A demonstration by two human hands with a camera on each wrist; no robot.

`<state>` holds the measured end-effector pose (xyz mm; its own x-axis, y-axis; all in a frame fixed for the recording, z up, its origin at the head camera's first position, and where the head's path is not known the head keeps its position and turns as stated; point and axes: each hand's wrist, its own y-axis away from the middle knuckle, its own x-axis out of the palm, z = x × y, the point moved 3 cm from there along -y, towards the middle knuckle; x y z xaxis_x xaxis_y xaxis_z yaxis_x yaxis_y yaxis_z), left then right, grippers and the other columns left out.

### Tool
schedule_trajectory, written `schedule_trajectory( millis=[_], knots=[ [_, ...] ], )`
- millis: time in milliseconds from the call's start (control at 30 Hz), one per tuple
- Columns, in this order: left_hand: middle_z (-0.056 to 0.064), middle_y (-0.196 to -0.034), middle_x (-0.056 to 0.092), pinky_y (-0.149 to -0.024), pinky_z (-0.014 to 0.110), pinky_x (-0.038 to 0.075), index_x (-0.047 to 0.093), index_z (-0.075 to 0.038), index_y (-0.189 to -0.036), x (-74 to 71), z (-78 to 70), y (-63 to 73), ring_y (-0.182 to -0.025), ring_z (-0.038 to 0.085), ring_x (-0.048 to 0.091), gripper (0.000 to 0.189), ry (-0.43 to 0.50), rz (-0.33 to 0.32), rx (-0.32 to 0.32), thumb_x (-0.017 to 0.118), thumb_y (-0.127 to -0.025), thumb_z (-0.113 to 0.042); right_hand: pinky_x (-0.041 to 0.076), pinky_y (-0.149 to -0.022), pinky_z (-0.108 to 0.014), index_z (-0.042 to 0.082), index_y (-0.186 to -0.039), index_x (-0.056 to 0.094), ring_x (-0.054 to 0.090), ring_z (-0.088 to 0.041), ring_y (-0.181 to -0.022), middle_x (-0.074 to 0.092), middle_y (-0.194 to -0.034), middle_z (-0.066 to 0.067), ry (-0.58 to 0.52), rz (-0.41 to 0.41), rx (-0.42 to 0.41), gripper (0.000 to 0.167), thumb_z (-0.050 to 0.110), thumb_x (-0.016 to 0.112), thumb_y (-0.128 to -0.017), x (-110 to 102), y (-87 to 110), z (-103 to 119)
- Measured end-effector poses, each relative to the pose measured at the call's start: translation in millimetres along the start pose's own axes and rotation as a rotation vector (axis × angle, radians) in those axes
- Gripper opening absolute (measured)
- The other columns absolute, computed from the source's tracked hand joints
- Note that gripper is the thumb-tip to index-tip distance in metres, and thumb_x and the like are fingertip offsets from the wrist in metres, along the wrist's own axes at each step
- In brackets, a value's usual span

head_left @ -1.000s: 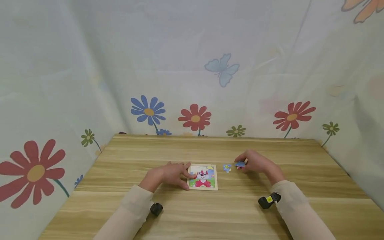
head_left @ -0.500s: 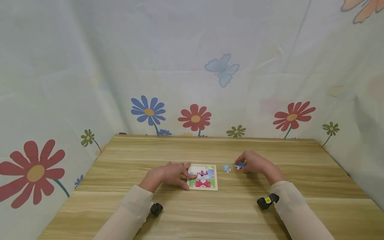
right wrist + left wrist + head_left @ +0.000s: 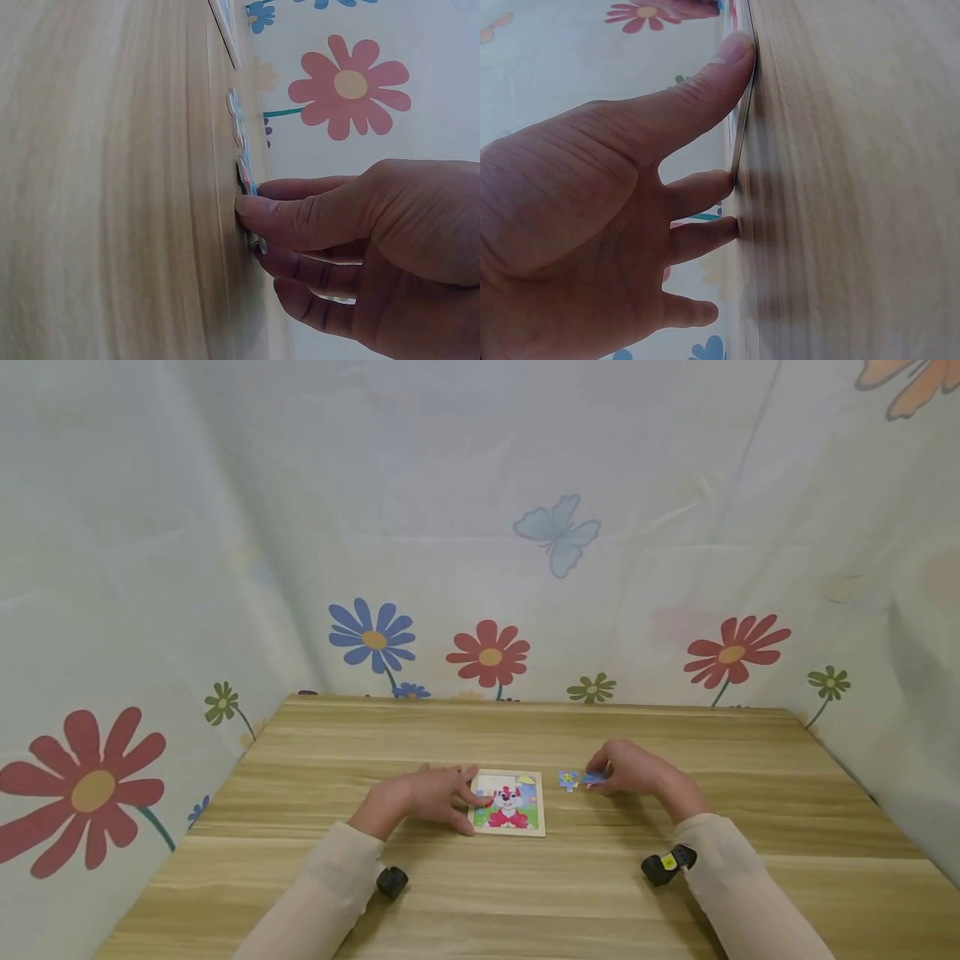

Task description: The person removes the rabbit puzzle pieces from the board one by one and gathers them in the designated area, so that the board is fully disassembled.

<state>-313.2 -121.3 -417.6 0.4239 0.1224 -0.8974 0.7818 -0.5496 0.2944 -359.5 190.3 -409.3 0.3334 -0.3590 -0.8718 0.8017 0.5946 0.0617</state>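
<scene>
A small square picture puzzle in a pale wooden frame (image 3: 542,814) lies on the table, showing a red-and-white cartoon animal. Its upper-left part is bare and pale. My left hand (image 3: 429,795) rests at the frame's left side with fingers spread, one fingertip over the picture; in the left wrist view the thumb (image 3: 720,71) lies along the frame's edge. To the right, my right hand (image 3: 641,770) pinches a blue jigsaw piece (image 3: 593,779) between thumb and fingers, low over the table. Just left of it lies another jigsaw piece (image 3: 567,779), blue with a yellow spot.
The wood-grain table (image 3: 480,893) reaches back to a white cloth backdrop (image 3: 420,527) printed with flowers and butterflies. Black wrist cameras are strapped on both sleeves, the left camera (image 3: 392,882) and the right camera (image 3: 660,868) near the tabletop.
My right hand has shifted slightly left with the pinched jigsaw piece, which now sits closer to the other loose piece and lies flatter. The left hand and the framed puzzle stay put.
</scene>
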Motion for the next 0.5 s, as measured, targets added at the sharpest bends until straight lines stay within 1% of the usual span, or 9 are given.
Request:
schedule_trajectory(
  millis=[233,500],
  knots=[
    [0.008,-0.163,0.027,-0.114,0.069,0.012,0.061,-0.034,-0.137,1.5,0.6,0.1,-0.148,0.032,0.026,0.055,0.008,0.001,0.003,0.076,-0.086,-0.044,0.056,-0.076,-0.035,-0.003,-0.106,0.075,0.066,-0.021,-0.088,0.073,-0.098,-0.009,-0.049,0.004,0.038,0.026,-0.004,0.079,-0.081,1.7,0.3,-1.4],
    [0.008,-0.163,0.027,-0.114,0.069,0.012,0.061,-0.033,-0.138,1.3,0.2,-0.2,-0.148,0.031,0.027,0.055,0.012,0.002,0.008,0.076,-0.086,-0.043,0.056,-0.077,-0.036,-0.002,-0.109,0.074,0.065,-0.021,-0.088,0.073,-0.101,-0.009,-0.066,0.009,0.066,0.028,-0.003,0.078,-0.082,1.7,0.2,-3.1]
  ],
)
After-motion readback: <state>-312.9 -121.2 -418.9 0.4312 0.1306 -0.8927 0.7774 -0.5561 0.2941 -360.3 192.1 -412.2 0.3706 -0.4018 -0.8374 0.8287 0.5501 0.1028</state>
